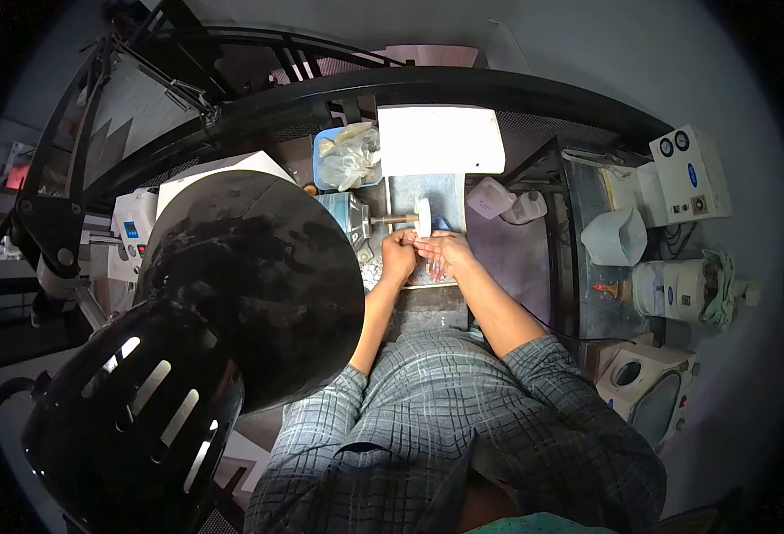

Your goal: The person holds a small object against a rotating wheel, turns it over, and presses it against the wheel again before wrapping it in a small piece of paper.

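A white polishing wheel sits on the shaft of a blue-grey bench motor. My left hand is just below the shaft, its fingers closed and pinched toward the wheel's lower edge. Close against it, my right hand has its fingers curled in below the wheel. The fingertips of both hands meet around something small, mostly hidden by the fingers, and I cannot make out what it is. Whether it touches the wheel is not clear.
A big black lamp shade fills the left foreground. Behind the motor are a blue tub of plastic bags and a white panel. Plastic jugs stand to the right. A side bench holds a white pitcher and a gauged machine.
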Demonstrator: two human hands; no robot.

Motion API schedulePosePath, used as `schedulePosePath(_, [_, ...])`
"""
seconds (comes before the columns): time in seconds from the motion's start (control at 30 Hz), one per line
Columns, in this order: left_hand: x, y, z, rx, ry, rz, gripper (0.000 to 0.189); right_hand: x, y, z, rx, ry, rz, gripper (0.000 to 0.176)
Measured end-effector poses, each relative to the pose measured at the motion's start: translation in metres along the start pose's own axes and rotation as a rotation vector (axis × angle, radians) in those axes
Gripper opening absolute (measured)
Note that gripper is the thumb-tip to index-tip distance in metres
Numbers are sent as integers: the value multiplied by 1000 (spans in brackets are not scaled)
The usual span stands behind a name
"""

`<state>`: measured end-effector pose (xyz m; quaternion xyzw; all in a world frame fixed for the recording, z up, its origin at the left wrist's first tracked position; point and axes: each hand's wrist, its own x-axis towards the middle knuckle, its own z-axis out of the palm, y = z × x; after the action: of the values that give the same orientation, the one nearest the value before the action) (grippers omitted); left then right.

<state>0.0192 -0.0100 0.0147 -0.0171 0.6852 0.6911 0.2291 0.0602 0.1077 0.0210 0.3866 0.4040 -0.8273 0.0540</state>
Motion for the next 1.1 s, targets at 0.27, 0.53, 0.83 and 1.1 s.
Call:
schedulePosePath(0.27, [0,-4,-3,-76,-6,-37,15,-11,-5,8,-27,-5,5,16])
schedulePosePath(0.53, [-15,-1,-11,-131,-1,16,16,-16,2,6,-36,-82,38,18])
schedulePosePath(0.83, [-18,3,-8,-85,-3,67,17,-18,2,1,-5,-151,38,19])
schedulePosePath(1.1, [-7,18,-5,66,1,-35,20,-9,-7,3,79,-83,131,24])
